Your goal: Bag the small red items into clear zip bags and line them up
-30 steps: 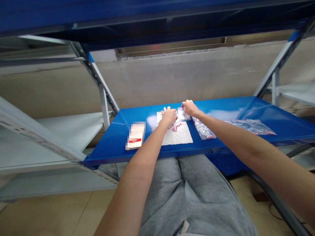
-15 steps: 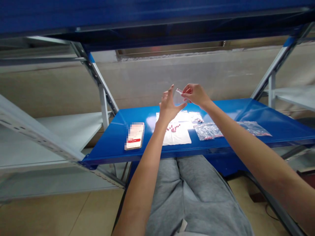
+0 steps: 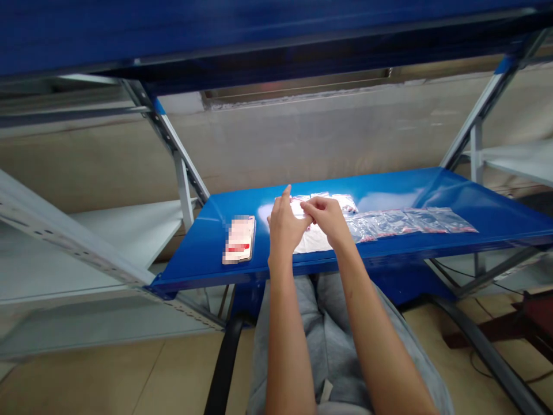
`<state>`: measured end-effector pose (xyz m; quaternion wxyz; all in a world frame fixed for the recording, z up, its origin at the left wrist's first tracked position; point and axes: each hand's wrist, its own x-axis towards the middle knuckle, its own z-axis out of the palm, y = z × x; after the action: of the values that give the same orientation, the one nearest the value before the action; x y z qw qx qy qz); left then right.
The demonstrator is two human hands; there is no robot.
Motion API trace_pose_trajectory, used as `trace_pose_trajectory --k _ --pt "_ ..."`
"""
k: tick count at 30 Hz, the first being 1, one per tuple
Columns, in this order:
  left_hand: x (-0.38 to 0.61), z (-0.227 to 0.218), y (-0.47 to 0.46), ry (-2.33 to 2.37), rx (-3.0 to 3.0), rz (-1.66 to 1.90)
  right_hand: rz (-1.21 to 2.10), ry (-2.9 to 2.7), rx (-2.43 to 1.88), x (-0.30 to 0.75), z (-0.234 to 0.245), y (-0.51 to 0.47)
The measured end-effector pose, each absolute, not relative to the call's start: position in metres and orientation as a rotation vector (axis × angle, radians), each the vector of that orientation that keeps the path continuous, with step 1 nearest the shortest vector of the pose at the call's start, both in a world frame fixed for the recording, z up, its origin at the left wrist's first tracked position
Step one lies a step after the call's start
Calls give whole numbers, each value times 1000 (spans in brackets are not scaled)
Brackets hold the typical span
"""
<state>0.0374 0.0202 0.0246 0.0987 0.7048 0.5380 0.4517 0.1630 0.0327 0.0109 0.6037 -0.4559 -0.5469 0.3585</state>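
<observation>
My left hand (image 3: pixel 283 227) and my right hand (image 3: pixel 326 218) are close together above a white paper sheet (image 3: pixel 314 245) on a blue steel shelf (image 3: pixel 389 193). The right fingers lie against the left fingers, so anything between them is hidden. My left index finger points upward. The hands cover most of the sheet and any red pills on it. Small transparent bags (image 3: pixel 343 202) lie just behind the hands, and a long row of transparent zip bags (image 3: pixel 415 222) with red marks spreads to their right.
Left of the sheet lies a flat pixelated packet with a red stripe (image 3: pixel 239 239). White metal shelf uprights (image 3: pixel 184 190) brace both shelf ends, and a blue shelf (image 3: pixel 259 40) runs overhead. My grey-trousered lap (image 3: pixel 328 323) sits below the front edge.
Both hands have dropped from the air to just above the sheet and drawn closer. The small transparent bag seen between them no longer shows. The bags on the right now form a longer row.
</observation>
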Motion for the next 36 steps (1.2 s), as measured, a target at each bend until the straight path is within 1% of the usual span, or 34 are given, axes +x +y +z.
trace_pose_trajectory --k 5,9,13,18,23,30,36 --pt "36 13 3 1596 2067 1416 872 -1322 -997 163 7 14" --pt "33 4 -5 1563 2037 1491 827 -1377 -1033 163 2 8" --pt "28 -2 -5 1563 1934 1546 853 -1417 -1051 162 -4 8" --pt "23 -3 -3 1554 1758 1475 832 -1447 -1036 163 -5 8" --pt "15 -2 -5 1565 1849 1371 907 -1451 -991 164 -4 8" --pt "19 0 -6 1598 1979 1347 1068 -1300 -993 164 -1 6" --pt "19 1 -7 1653 2021 1360 1136 -1332 -1002 163 -1 5"
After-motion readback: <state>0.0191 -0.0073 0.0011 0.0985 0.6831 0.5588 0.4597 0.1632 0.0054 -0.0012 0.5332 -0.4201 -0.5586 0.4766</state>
